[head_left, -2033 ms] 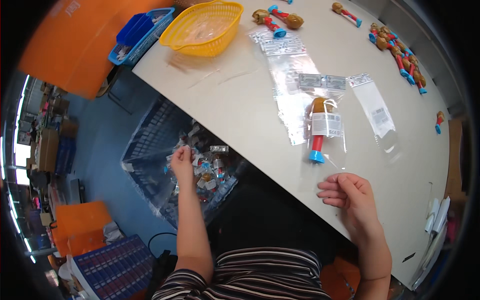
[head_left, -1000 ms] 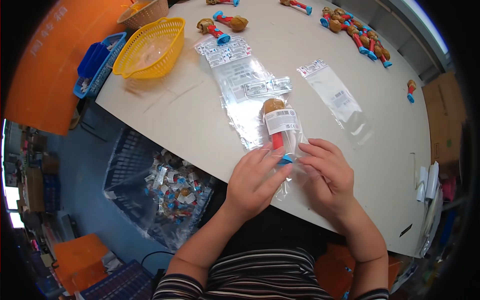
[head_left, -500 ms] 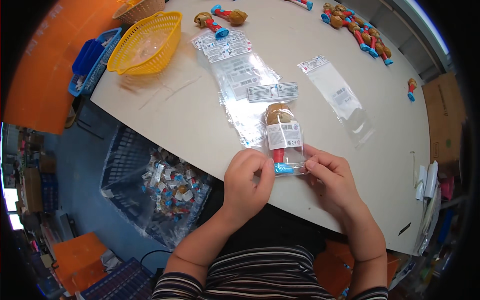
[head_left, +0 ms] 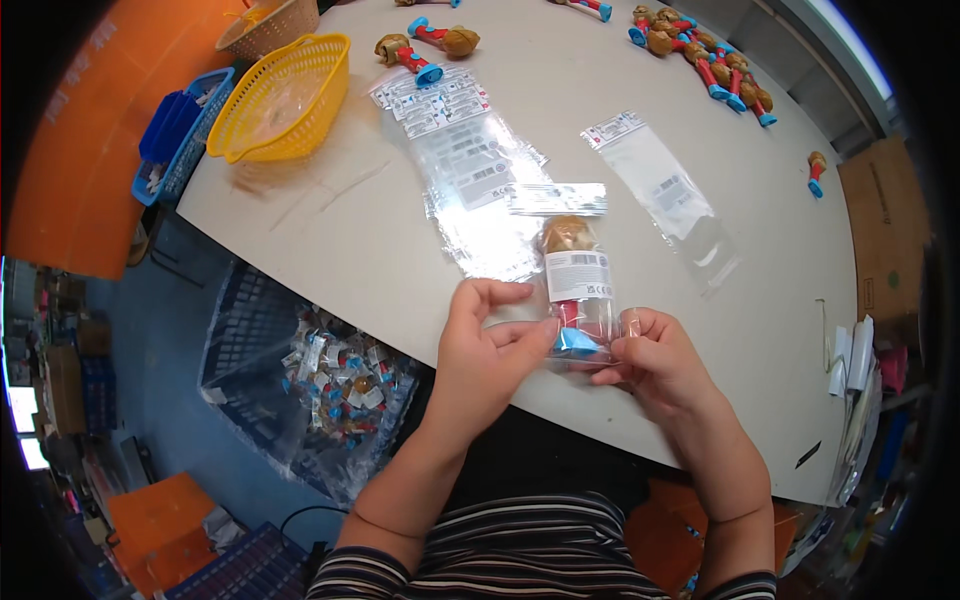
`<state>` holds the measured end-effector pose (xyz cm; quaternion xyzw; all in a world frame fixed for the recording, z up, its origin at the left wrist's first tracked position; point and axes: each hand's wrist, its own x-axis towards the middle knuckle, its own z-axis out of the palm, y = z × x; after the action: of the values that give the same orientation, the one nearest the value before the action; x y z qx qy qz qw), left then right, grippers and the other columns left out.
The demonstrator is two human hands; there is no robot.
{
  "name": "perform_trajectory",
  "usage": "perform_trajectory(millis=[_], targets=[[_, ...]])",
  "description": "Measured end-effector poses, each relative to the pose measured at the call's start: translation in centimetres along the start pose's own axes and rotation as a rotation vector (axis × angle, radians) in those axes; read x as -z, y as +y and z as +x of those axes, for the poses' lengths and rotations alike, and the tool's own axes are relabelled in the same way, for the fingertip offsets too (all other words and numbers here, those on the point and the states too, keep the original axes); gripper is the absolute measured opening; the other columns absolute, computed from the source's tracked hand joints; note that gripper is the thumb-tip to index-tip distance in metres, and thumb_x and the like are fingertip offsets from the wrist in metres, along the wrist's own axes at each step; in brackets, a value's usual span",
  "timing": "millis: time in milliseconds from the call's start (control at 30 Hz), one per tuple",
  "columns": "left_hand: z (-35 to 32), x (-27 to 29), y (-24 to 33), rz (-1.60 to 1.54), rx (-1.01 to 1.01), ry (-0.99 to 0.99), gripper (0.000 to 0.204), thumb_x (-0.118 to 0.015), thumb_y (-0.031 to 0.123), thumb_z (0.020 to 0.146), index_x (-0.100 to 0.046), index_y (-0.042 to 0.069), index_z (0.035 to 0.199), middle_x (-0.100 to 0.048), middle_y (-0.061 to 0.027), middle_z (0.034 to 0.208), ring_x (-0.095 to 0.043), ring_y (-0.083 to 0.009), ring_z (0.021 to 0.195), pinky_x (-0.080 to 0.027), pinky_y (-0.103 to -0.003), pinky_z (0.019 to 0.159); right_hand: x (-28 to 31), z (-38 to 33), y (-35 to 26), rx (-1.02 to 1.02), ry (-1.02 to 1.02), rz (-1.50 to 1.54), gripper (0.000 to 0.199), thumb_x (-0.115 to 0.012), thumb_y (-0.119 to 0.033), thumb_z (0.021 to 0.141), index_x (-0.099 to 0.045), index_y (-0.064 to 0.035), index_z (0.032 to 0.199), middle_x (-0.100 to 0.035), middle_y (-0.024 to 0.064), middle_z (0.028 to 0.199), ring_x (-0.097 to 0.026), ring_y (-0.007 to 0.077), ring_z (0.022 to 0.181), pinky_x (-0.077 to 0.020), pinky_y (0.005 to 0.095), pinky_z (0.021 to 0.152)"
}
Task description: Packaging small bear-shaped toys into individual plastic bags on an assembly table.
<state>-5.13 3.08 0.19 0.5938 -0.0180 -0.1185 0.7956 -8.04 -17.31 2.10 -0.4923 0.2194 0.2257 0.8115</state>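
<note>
A clear plastic bag (head_left: 591,325) stands or leans near the table's front edge, with a toy inside. The toy has a golden-brown knobbly head (head_left: 568,234), a red shaft and a blue foot (head_left: 577,341). A white printed label covers its middle. My left hand (head_left: 487,340) pinches the bag's lower left edge between thumb and a finger, its forefinger stretched out above. On the other side, my right hand (head_left: 655,358) grips the lower right corner with thumb and fingers. Beyond the bag lies a stack of flat bags (head_left: 470,170); a single flat bag (head_left: 665,195) lies to the right.
Loose toys (head_left: 408,58) lie at the far edge, and a pile of them (head_left: 705,55) at the far right. A yellow basket (head_left: 335,95) and a blue basket (head_left: 180,140) stand far left. Below the table's left edge, a blue crate (head_left: 225,340) holds several bagged toys.
The bagged toy has shifted slightly right and toward me. My left forefinger has lifted away from the thumb. My right fingers have moved around the lower corner. The whole view has shifted slightly.
</note>
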Motion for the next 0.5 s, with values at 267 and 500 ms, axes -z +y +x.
perform_trajectory(millis=[267,500], targets=[[1.3,-0.8,-0.1,-0.141,0.210,-0.202,0.080,-0.069,-0.001,0.087,-0.012,0.002,0.143,-0.057,-0.0291,0.121,-0.064,-0.0242,0.104,-0.054,-0.033,0.087,-0.5,-1.1,-0.4,0.216,-0.048,-0.079,0.022,-0.067,0.003,0.085,-0.049,-0.0062,0.075,-0.069,0.0138,0.091,-0.066,0.0132,0.075,-0.0580,0.0272,0.070],[0.8,-1.7,-0.3,-0.250,0.006,-0.095,0.082,-0.067,-0.004,0.087,-0.008,0.005,0.143,-0.056,-0.0268,0.120,-0.062,-0.0248,0.108,-0.051,-0.035,0.094,1.7,-0.5,-0.6,0.249,0.008,-0.145,0.023,-0.069,0.003,0.082,-0.052,-0.0050,0.095,-0.067,0.0155,0.100,-0.068,0.0184,0.086,-0.0585,0.0320,0.079]])
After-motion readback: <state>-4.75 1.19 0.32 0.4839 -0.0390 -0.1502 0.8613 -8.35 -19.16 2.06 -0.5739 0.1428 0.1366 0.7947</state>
